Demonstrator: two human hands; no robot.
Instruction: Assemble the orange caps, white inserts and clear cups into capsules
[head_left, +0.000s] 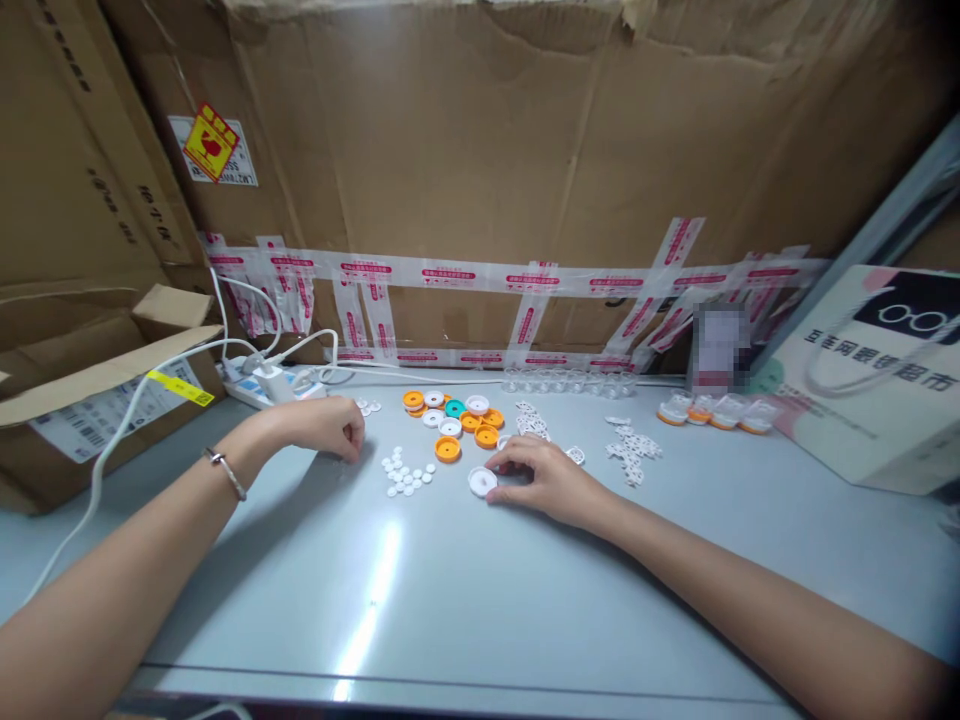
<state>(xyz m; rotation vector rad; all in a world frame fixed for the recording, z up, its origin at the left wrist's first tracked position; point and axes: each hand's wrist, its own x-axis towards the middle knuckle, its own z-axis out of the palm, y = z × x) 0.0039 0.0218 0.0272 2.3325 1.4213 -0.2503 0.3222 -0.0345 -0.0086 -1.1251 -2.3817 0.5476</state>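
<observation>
My right hand (536, 475) pinches the rim of a white round cap (482, 483) between thumb and fingers, at the tabletop. My left hand (330, 428) is closed, its fingertips bent down towards the table; what they hold, if anything, is hidden. Between the hands lie several small white discs (408, 480). Behind them is a cluster of round caps: orange ones (448, 449), white ones (476, 405) and one green cap (455, 408). Two loose groups of small white cut-out pieces (634, 445) lie beyond and to the right of my right hand.
Clear cups (570, 382) stand in a row at the back. Several orange-and-white assembled pieces (716, 412) sit by a white printed bag (862, 390) at right. On the left are a power strip (281, 385) with white cables and an open carton (97, 400). Large cardboard (465, 150) walls the back.
</observation>
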